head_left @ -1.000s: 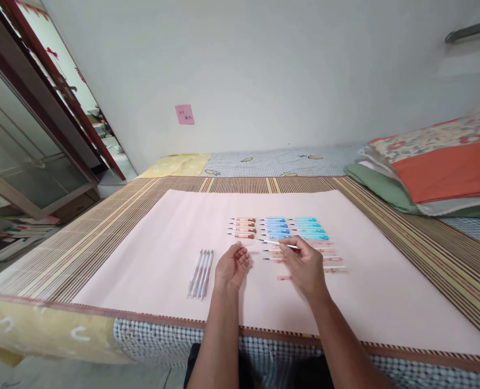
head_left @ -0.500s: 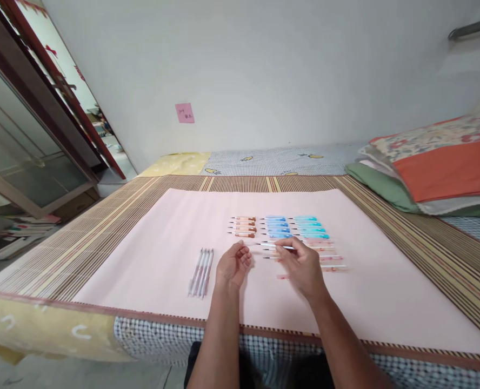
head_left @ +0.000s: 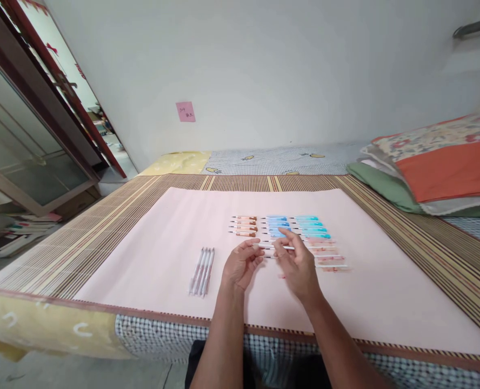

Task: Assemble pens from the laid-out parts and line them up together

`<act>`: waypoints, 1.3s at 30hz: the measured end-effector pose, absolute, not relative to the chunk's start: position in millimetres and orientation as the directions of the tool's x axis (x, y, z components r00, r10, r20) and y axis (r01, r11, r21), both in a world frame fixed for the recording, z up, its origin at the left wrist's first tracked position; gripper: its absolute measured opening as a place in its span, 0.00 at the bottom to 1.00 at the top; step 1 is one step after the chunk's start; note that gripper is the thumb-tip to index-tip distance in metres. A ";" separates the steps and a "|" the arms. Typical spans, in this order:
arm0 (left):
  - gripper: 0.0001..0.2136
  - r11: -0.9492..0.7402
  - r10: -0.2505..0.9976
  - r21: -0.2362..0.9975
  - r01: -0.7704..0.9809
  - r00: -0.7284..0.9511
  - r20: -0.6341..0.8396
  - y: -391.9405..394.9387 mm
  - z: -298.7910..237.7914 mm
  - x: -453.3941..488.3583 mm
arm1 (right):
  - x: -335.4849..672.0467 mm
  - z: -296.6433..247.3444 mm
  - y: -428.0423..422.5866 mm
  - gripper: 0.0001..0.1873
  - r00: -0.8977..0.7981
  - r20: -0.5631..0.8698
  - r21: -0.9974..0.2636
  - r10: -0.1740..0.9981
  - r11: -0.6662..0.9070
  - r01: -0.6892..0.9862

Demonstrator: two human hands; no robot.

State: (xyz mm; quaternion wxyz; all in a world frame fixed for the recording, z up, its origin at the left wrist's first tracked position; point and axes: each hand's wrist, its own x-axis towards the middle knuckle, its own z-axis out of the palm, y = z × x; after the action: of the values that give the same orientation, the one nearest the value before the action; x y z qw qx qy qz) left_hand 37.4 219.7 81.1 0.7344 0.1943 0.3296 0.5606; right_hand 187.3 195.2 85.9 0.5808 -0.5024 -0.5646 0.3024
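Observation:
Both my hands meet over a pale pink sheet point(head_left: 151, 254) spread on a bed. My right hand point(head_left: 297, 266) pinches a thin white pen point(head_left: 269, 247) held level. My left hand point(head_left: 242, 263) has its fingertips closed on the pen's left end. Just beyond lie rows of pens: orange ones point(head_left: 245, 226), blue ones point(head_left: 278, 225), teal ones point(head_left: 311, 227) and pink ones point(head_left: 328, 256). A bundle of several white pens point(head_left: 201, 264) lies left of my left hand.
A striped woven mat point(head_left: 81, 237) lies under the sheet. Folded bedding and an orange pillow point(head_left: 446, 167) are stacked at the right. A white wall with a pink note point(head_left: 185, 111) stands behind. A doorway and books point(head_left: 17, 232) are at the left.
My right hand brought the pen leftward toward my left hand. My left hand, held apart before, moved right and now touches the pen's left end.

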 end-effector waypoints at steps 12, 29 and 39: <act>0.11 0.204 0.976 0.660 -0.723 0.099 -0.194 222.1 78.8 41.3 | 194.8 73.5 199.2 0.25 0.291 0.268 -0.960 0.919 0.227 0.165; 0.09 0.322 0.905 0.360 -0.875 0.173 -0.390 222.1 81.6 45.7 | 211.1 82.5 198.4 0.24 0.242 0.265 -0.963 0.933 0.244 0.114; 0.15 0.173 0.937 0.294 -0.940 0.064 -0.344 225.1 90.9 28.1 | 245.2 84.0 186.1 0.07 -0.155 -0.080 -0.455 0.985 0.102 0.884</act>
State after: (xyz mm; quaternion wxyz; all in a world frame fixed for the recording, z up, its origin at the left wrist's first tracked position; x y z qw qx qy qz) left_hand 28.1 225.1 90.9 0.7295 -0.0037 0.2328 0.6431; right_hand 245.2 186.1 84.0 0.1231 -0.6384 -0.7320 0.2037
